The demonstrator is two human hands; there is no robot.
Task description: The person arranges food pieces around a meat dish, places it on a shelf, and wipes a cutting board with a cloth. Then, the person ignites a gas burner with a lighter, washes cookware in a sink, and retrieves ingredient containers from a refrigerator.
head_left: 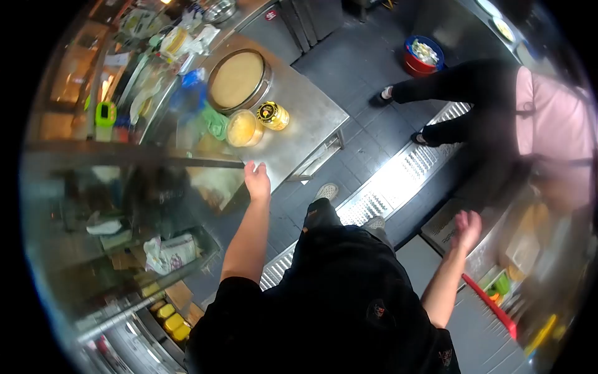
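My left hand [257,181] is held out by the near edge of the steel worktable [305,118], fingertips apart and nothing visible in it. Just beyond it on the table stand a clear tub of pale yellow food [243,128] and a yellow can with a dark top [273,116]. Behind these sits a large round metal pan [237,78] with a flat beige surface. Out to the right, my right hand [467,230] hangs in the air with loosely bent fingers, holding nothing that I can see. A grey counter surface [479,324] lies below it.
A person in pink [554,115] and dark trousers stands at the right. A red and blue basin [423,55] with pale pieces rests on the floor. A shiny metal drain grate [398,177] crosses the dark tiles. Bags and containers crowd the left side.
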